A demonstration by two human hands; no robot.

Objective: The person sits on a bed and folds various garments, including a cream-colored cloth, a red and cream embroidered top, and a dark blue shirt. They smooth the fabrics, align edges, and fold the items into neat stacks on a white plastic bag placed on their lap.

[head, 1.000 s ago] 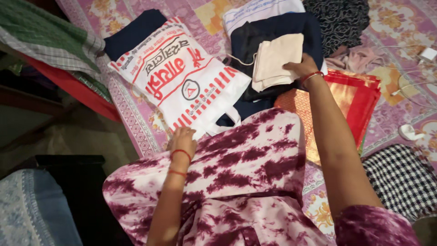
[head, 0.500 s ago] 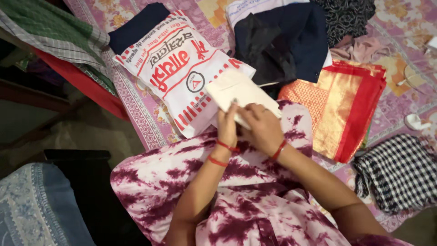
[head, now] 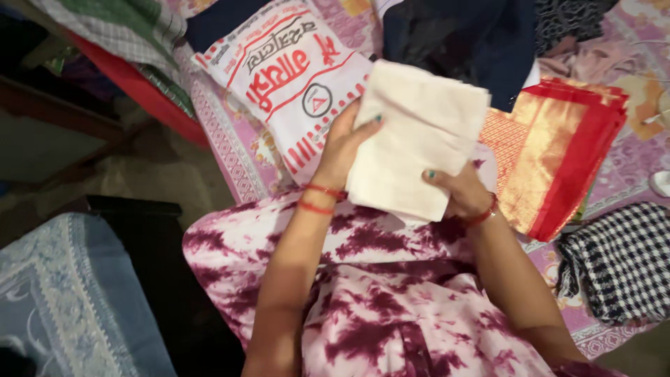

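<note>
Both of your hands grip one folded cream cloth point(head: 419, 136), held up over your lap. Your left hand point(head: 343, 146) closes on its left edge, fingers spread up along the fold, with red bangles point(head: 317, 199) at the wrist. Your right hand point(head: 460, 192) pinches the lower right corner, thumb on top of the cloth. Below the cloth lies your maroon and white tie-dye garment point(head: 377, 279). Just behind your left hand sits a white bag with red print point(head: 279, 70) on the pink patterned bedsheet point(head: 230, 139). Right of the cloth lies a folded red and gold fabric point(head: 565, 153), and farther right a black and white checked cloth point(head: 618, 258). Dark navy clothing point(head: 474, 42) lies beyond the cream cloth's top edge.
</note>
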